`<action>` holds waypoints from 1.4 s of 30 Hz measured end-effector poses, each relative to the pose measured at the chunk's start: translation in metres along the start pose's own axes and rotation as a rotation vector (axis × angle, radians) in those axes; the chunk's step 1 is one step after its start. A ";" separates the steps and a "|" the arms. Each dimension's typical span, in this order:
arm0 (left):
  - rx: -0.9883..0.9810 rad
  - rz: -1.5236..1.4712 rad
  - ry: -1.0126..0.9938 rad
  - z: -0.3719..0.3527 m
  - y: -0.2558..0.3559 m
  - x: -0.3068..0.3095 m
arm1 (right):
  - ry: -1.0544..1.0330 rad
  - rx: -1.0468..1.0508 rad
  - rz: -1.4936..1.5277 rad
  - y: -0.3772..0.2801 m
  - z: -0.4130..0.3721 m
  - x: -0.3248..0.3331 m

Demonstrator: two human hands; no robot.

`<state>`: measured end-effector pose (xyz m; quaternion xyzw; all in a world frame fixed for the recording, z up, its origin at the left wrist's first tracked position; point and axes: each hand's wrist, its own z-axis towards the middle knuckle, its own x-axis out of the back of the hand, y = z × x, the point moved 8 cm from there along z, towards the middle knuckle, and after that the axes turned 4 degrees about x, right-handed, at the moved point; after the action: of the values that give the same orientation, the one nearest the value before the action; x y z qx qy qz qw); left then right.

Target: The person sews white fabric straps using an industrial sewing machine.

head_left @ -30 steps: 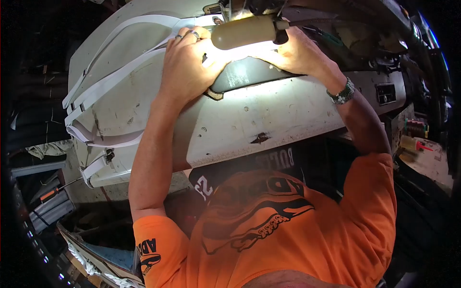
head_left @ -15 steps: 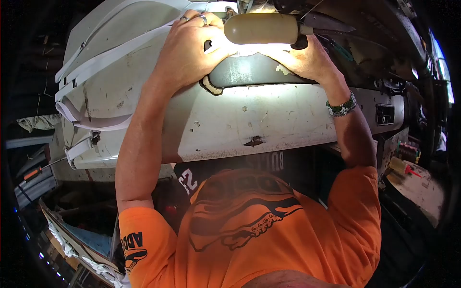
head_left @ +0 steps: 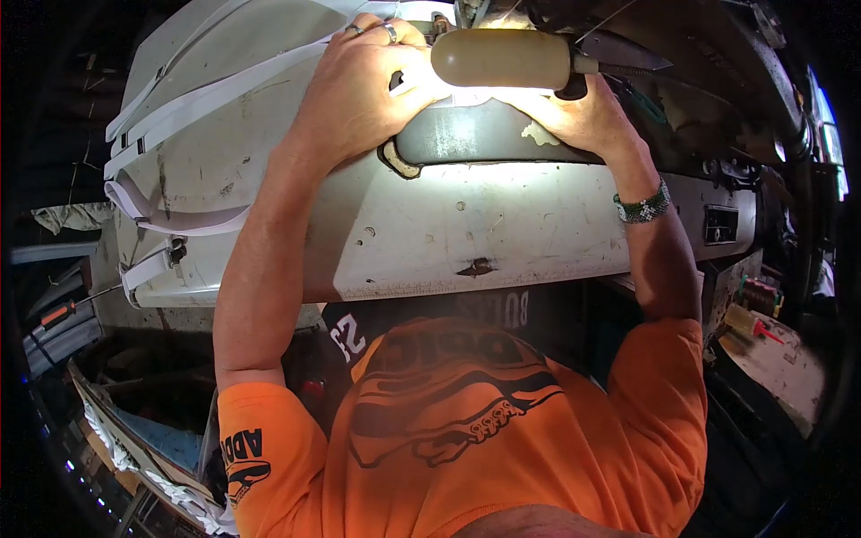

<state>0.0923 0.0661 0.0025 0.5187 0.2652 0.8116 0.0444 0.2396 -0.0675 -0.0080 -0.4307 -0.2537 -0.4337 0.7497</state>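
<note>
Under a glowing lamp, my left hand curls its fingers with the thumb pressed onto a white strap. That strap trails away to the left across the worktop. Opposite it, my right hand has its thumb against the bright white piece below the lamp; its other fingers are mostly hidden by the lamp. Both hands rest over a dark, worn metal plate let into the worktop, which looks like the bed of a sewing machine. The glare hides the exact edge of the material between my thumbs.
A scuffed white worktop has a ruler scale along its near edge. More white straps with dark buckles lie on the left. An orange-handled screwdriver is at far left. Dark machine parts stand behind, and spools sit at right.
The view has shifted slightly, so the lamp and worktop sit a little further right. Both hands keep nearly the same place and pose at the plate.
</note>
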 end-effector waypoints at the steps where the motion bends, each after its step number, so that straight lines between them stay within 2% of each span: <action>1: 0.012 -0.004 0.000 0.001 -0.001 0.000 | 0.009 0.041 -0.038 0.000 0.000 0.000; 2: 0.022 -0.008 -0.003 0.002 0.000 0.001 | 0.028 0.124 -0.101 -0.001 0.001 0.001; 4: 0.082 -0.065 -0.009 0.005 0.002 0.003 | 0.013 0.120 -0.110 0.000 0.000 0.000; 5: 0.114 -0.095 -0.014 0.006 0.002 0.003 | -0.021 0.032 -0.053 0.004 -0.001 -0.001; 7: 0.072 -0.080 -0.030 0.007 0.002 0.001 | -0.027 -0.010 -0.010 0.006 -0.002 0.000; 8: 0.052 -0.072 -0.035 0.007 0.001 0.000 | 0.000 0.037 -0.021 0.005 -0.001 0.001; 10: 0.077 -0.056 0.001 0.007 0.000 0.002 | 0.018 0.076 -0.025 0.004 0.002 0.000; 14: 0.138 -0.039 0.007 0.006 0.000 0.004 | -0.006 0.003 -0.027 0.008 0.002 -0.001; 19: 0.099 -0.072 -0.005 0.008 -0.004 0.001 | -0.020 0.013 -0.065 0.001 0.003 0.000; 23: 0.112 0.021 -0.002 0.005 -0.003 0.000 | -0.179 -0.198 -0.189 -0.001 -0.005 0.009; 25: 0.071 0.023 0.043 0.004 0.000 0.002 | -0.282 -0.163 -0.183 -0.037 -0.007 0.034; 27: 0.016 0.036 0.064 0.003 -0.003 0.000 | -0.351 0.002 -0.046 -0.087 -0.011 0.086; 29: -0.006 0.073 0.060 0.002 -0.003 -0.002 | -0.423 -0.031 -0.052 -0.081 -0.033 0.173; 30: -0.024 0.094 0.064 0.003 -0.002 -0.001 | -0.426 -0.068 -0.164 -0.055 -0.047 0.225; 32: 0.004 0.086 0.054 0.003 -0.001 -0.002 | -0.350 -0.140 -0.468 0.006 -0.069 0.325; 34: 0.009 0.089 0.071 0.004 -0.001 -0.001 | 0.008 -0.210 -0.548 0.028 -0.036 0.381; 35: 0.004 0.095 0.088 0.003 -0.001 -0.002 | 0.190 -0.241 -0.580 0.037 -0.027 0.398; 36: 0.000 0.102 0.104 0.002 -0.002 -0.001 | 0.253 -0.262 -0.626 0.052 -0.031 0.406; 39: 0.028 0.112 0.029 0.004 -0.003 -0.004 | 0.225 -0.292 -0.687 0.092 -0.052 0.408; 42: 0.037 0.097 0.061 0.003 0.001 -0.001 | 0.189 -0.309 -0.696 0.110 -0.078 0.404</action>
<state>0.0956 0.0660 0.0037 0.5067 0.2559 0.8231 -0.0130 0.5354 -0.2813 0.2106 -0.3850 -0.2461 -0.7328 0.5043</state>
